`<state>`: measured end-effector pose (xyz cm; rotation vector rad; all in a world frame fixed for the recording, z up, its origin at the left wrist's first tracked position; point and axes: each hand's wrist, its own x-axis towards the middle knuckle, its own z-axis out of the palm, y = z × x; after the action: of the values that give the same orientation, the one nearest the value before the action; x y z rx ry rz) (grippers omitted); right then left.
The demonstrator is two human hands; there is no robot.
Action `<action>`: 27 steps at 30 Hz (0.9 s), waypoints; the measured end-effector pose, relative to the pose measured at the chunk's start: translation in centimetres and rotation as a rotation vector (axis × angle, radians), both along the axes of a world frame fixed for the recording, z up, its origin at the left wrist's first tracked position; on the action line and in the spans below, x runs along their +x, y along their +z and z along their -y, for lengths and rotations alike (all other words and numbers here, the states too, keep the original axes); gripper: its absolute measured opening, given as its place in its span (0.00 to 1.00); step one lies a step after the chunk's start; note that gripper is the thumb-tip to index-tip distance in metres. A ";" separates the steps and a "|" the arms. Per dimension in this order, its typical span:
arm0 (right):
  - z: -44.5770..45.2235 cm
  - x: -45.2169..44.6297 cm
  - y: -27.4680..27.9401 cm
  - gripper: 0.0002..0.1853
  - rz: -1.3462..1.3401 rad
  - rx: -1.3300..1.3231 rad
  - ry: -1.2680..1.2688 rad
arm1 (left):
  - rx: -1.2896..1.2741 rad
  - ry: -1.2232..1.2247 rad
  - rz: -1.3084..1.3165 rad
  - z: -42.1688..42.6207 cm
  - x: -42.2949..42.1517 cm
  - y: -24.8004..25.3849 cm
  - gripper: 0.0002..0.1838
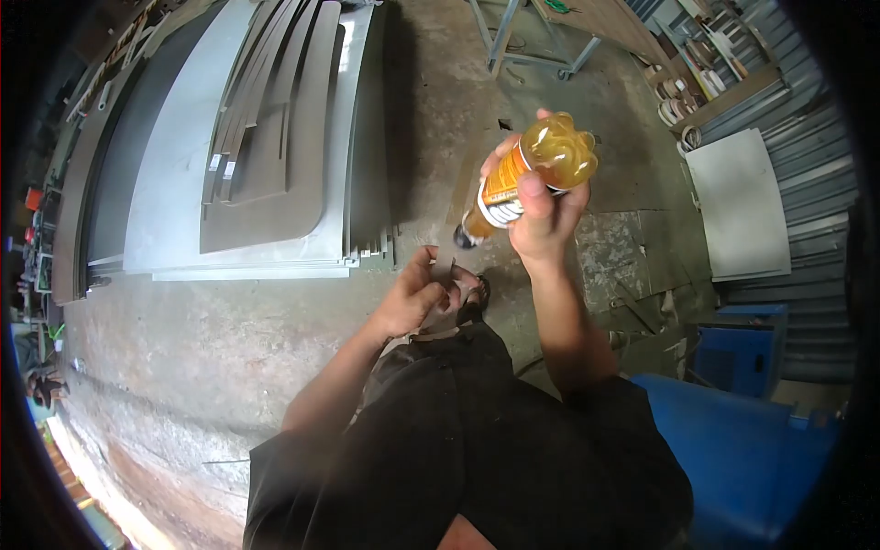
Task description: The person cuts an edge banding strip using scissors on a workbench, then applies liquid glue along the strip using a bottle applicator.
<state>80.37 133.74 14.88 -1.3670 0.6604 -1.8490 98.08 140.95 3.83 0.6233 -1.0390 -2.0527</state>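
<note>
My right hand point(541, 206) is wrapped round a plastic bottle point(502, 188) of yellow-brown liquid with an orange and white label. The bottle is tilted, its base up at the right and its dark cap down at the left, near my left hand. My left hand point(422, 298) is held lower, in front of my body, with its fingers curled round a small, flat greyish piece point(444, 264). What that piece is, I cannot make out. The bottle's cap and the fingers of my left hand are a little apart.
Large stacked metal sheets point(170, 183) lie at the left, with narrower strips point(275, 137) on top. A wheeled metal frame table point(541, 62) stands at the top. At the right are a pale panel point(739, 206), a corrugated wall and blue equipment point(733, 449).
</note>
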 end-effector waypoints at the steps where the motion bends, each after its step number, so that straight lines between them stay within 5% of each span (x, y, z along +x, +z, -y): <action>1: 0.5 0.1 -0.1 0.39 -0.022 -0.039 -0.059 | 0.012 0.029 0.001 0.1 -0.2 0.6 0.18; 9: -1.2 0.4 -0.6 0.41 0.134 -0.110 -0.041 | 0.146 0.010 0.079 0.3 0.5 1.0 0.25; 17: -1.1 -1.1 0.1 0.44 -0.014 -0.205 -0.171 | 0.032 -0.004 0.193 -1.3 -1.0 1.9 0.23; 21: -5.4 -1.7 0.6 0.44 0.056 -0.192 0.075 | 0.012 0.056 0.152 -2.4 -2.5 1.5 0.21; 27: -3.1 -5.7 0.3 0.37 -0.204 -0.308 -0.251 | 0.065 0.008 0.120 -5.4 -5.4 2.9 0.20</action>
<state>74.66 136.87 15.19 -1.7576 0.6965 -2.0919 92.68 146.40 6.77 0.7911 -1.0393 -2.0697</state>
